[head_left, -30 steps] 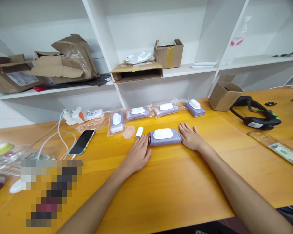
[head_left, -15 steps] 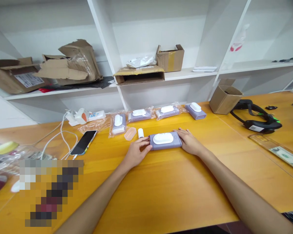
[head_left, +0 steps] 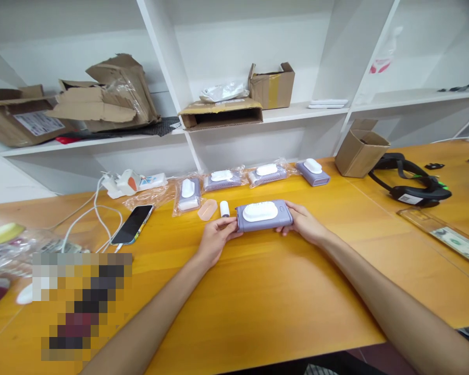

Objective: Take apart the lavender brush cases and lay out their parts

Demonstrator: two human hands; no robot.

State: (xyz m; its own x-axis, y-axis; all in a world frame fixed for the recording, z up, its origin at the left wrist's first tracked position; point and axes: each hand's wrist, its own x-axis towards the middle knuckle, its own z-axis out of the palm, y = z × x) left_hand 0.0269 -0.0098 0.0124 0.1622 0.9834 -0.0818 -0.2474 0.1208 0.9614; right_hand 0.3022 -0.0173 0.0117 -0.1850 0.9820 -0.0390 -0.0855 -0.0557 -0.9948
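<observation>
Both hands hold a purple device with a white oval top (head_left: 262, 214) just above the orange table (head_left: 266, 291). My left hand (head_left: 214, 239) grips its left end between thumb and fingers. My right hand (head_left: 305, 224) grips its right end. A small white cylinder (head_left: 224, 209) and a translucent peach cap (head_left: 207, 209) lie just left of the device. Behind them runs a row of similar purple devices: three in clear bags (head_left: 221, 180) and one unwrapped (head_left: 312, 172).
A phone (head_left: 132, 224) with white cables and chargers (head_left: 131, 183) lies at left. A cardboard box (head_left: 360, 150), black headset (head_left: 412, 182) and clear case holding a banknote (head_left: 445, 235) sit at right. White shelves behind carry torn cardboard boxes (head_left: 101, 99).
My hands went from lying flat beside the purple device to gripping its two ends, and they have lifted it slightly off the table.
</observation>
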